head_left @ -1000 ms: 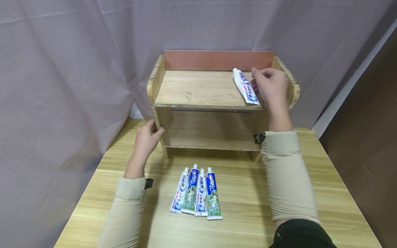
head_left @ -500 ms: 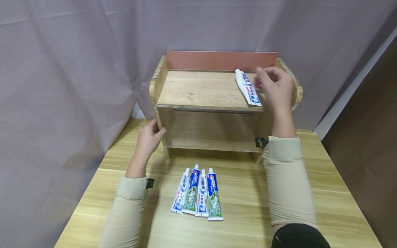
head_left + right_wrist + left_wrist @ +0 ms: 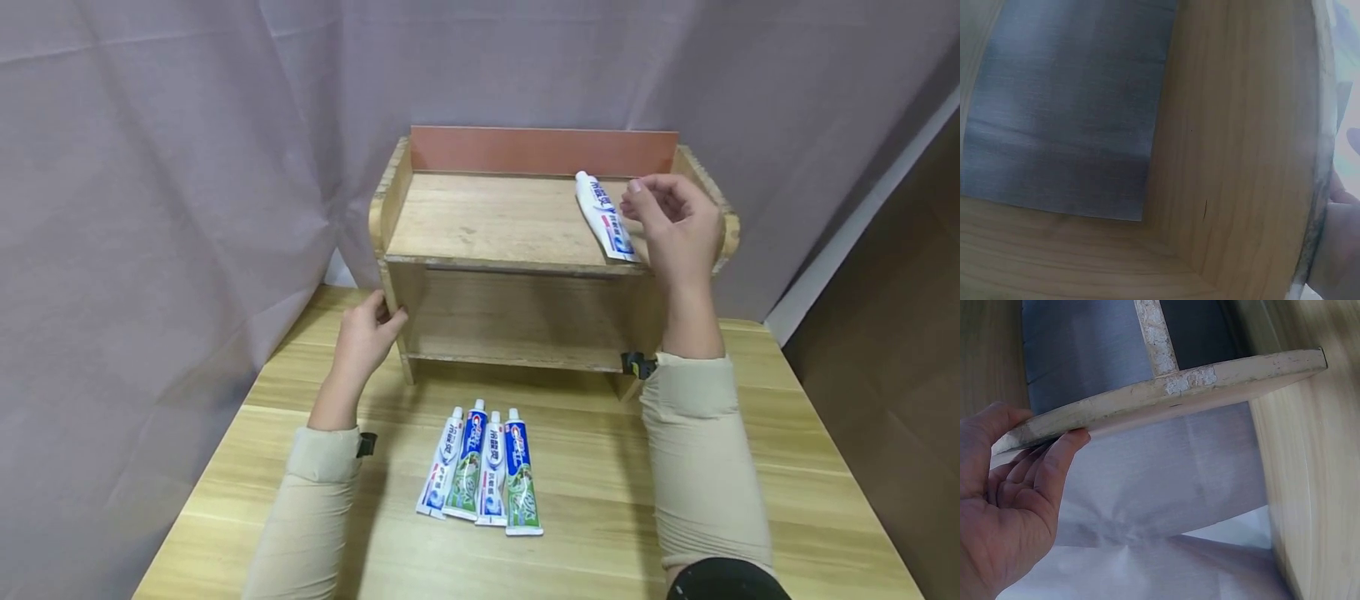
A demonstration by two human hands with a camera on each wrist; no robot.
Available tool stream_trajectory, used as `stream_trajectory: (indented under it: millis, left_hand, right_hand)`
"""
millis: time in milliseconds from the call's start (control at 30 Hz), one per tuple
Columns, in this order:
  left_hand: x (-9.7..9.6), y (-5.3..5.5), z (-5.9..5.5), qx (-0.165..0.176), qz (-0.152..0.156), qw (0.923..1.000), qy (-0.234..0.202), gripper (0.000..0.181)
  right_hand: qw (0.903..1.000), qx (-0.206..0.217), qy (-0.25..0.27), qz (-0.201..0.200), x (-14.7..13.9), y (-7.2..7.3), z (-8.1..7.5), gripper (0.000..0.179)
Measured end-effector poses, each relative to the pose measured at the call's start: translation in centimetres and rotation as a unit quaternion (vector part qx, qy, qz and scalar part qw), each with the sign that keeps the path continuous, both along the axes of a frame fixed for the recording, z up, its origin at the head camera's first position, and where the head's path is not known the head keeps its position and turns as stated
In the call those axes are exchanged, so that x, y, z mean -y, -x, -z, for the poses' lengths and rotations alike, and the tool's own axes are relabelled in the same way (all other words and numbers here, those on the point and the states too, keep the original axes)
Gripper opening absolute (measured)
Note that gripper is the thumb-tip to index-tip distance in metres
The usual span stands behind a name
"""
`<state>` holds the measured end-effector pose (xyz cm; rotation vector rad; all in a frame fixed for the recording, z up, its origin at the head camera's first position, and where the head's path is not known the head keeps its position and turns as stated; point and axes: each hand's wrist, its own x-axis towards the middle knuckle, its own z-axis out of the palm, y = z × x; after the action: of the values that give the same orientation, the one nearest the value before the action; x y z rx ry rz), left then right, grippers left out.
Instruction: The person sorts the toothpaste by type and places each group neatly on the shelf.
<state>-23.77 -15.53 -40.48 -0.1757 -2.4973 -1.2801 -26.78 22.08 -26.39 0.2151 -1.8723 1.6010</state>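
A small two-tier wooden shelf stands at the back of the table. My left hand grips the front edge of its left side panel, thumb on one face and fingers on the other in the left wrist view. On the top tier, toward the right, lies a white and blue toothpaste tube, cap toward the back. Just right of that tube, my right hand hovers with loosely bent fingers, nothing between them. The right wrist view shows mostly the shelf's underside, with a bit of that hand at the right edge.
Several toothpaste tubes lie side by side on the table before the shelf, caps toward it. A reddish board backs the top tier. Grey cloth hangs behind, and a brown panel stands at right.
My right hand has drawn back slightly from the tube on the top tier, to the right and toward me. The left hand keeps its grip on the side panel. The head view has shifted a little.
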Motion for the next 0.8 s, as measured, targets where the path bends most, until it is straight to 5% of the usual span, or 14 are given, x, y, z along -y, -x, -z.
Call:
stream_trajectory:
  millis: [233, 500, 800]
  left_hand:
    - [-0.1, 0.2, -0.1, -0.007, 0.005, 1.0000, 0.000, 0.025]
    - [0.0, -0.1, -0.1, -0.006, -0.001, 1.0000, -0.003, 0.024]
    - [0.3, 0.0, -0.1, -0.002, -0.009, 0.9999, 0.005, 0.025]
  right_hand:
    - [0.9955, -0.055, 0.059, -0.049, 0.2, -1.1, 1.2, 0.008]
    - [0.9822, -0.160, 0.061, -0.077, 0.8, -2.2, 2.2, 0.011]
    - [0.9800, -0.152, 0.104, -0.074, 1.2, -3.0, 3.6, 0.009]
